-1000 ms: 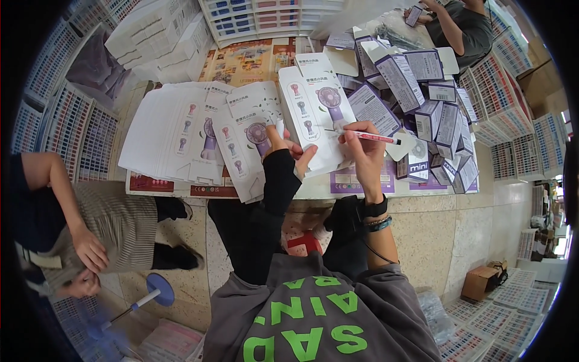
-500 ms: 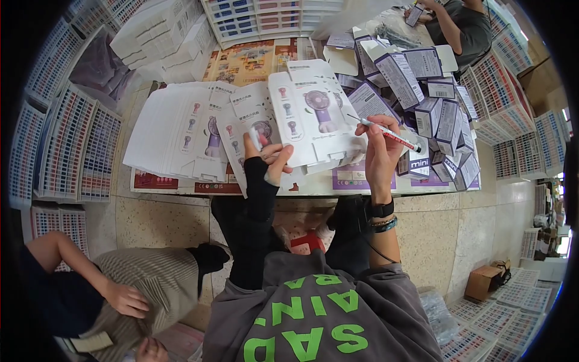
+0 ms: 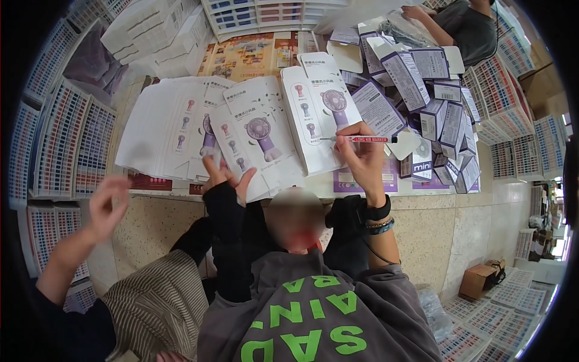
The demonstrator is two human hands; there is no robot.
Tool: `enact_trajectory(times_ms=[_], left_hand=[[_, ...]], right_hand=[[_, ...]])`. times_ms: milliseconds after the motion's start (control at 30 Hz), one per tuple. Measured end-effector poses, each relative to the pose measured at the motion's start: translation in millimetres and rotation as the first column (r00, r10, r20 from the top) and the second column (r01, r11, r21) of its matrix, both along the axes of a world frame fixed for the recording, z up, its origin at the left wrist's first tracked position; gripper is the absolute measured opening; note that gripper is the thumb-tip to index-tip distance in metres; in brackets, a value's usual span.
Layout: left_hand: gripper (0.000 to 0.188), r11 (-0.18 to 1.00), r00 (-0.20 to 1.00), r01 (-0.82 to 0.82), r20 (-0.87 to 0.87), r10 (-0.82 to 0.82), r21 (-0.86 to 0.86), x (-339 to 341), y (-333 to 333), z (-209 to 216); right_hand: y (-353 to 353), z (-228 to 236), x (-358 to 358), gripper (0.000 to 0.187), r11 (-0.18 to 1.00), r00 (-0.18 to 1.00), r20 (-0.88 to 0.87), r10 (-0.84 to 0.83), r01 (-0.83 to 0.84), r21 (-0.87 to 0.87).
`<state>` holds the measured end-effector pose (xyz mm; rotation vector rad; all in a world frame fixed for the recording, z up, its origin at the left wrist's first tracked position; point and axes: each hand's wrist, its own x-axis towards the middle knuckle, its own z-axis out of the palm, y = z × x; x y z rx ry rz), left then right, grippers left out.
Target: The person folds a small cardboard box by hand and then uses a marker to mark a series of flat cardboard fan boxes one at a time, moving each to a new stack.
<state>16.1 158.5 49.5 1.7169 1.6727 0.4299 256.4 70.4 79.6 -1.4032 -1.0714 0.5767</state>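
My right hand (image 3: 360, 158) is closed around a slim white marker (image 3: 375, 139) with a red band. Its long thin nib points left, over the lower picture area of a flat white fan carton (image 3: 301, 111). That carton lies on top of others on the right. At the near edge of the middle fan cartons (image 3: 274, 154) is my left hand (image 3: 224, 180), in a black sleeve. Its fingers are apart, thumb at the cartons' corner and forefinger by the left stack of cartons (image 3: 160, 130). Each printed carton shows a purple hand-held fan.
Folded purple-and-white boxes (image 3: 443, 120) are heaped at the table's right. White boxes (image 3: 142, 33) are stacked at the far left, beside a white rack (image 3: 265, 15). A co-worker's blurred hand (image 3: 108, 205) is raised on the left; another person (image 3: 464, 30) sits at the far right.
My left hand has moved left and down, off the right-hand cartons. The marker has swung level, its nib now over the carton. At left, the co-worker's hand has risen from the lap.
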Motion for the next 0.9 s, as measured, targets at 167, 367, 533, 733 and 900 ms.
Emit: enact_trajectory(times_ms=[167,367,533,733,900], left_hand=[[0.052,0.968,0.628,0.182,0.738,-0.248,0.171,50.7,-19.8,8.7],[0.064,0.962,0.650,0.274,0.733,-0.198,0.017,72.0,-22.6,-0.2],[0.039,0.675,0.712,0.549,0.147,-0.686,0.493,66.1,-23.6,34.4],[0.012,-0.128,0.321,0.905,-0.848,-0.422,0.406,52.6,-28.7,83.4],[0.016,-0.177,0.084,0.964,-0.860,-0.503,0.198,84.6,-27.6,65.8]], right_hand=[[1.8,-4.8,-3.4,0.004,0.999,0.997,-0.074,0.034,-0.034,0.008],[0.7,-16.8,0.5,0.004,1.000,1.000,0.008,0.015,-0.015,0.027],[-10.9,-5.4,8.9,0.009,0.979,0.984,-0.176,-0.030,0.065,0.195],[-42.9,11.3,12.9,0.013,0.822,0.949,-0.294,-0.109,0.252,0.510],[-70.5,11.4,8.6,0.017,0.836,0.960,-0.240,-0.144,0.248,0.490]])
